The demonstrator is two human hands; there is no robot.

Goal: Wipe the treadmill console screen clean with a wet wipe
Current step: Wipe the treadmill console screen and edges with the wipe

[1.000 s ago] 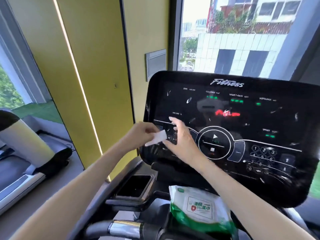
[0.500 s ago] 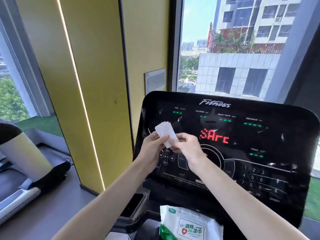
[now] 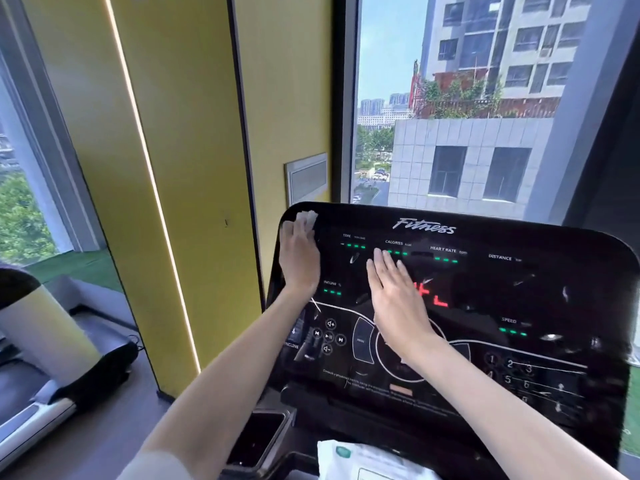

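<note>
Left hand (image 3: pixel 299 258), fingers straight, presses a small white wet wipe (image 3: pixel 306 218) flat against the top corner of the treadmill console screen (image 3: pixel 502 289); the wipe peeks past its fingertips. Right hand (image 3: pixel 394 299) rests spread and empty beside it, mid-panel. The wipe looks thin, limp and damp, likely to bunch: pin it under flat fingers. Wipe pack (image 3: pixel 363 460) below the 2 wrists.

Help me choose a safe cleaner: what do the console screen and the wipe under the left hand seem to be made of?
The console screen is a smooth, glossy black panel, plastic or glass, hard to say which; it mirrors light and shows pale smears. The wet wipe is likely thin white non-woven cloth; it crumples softly under the flat fingers of the left hand.
</note>
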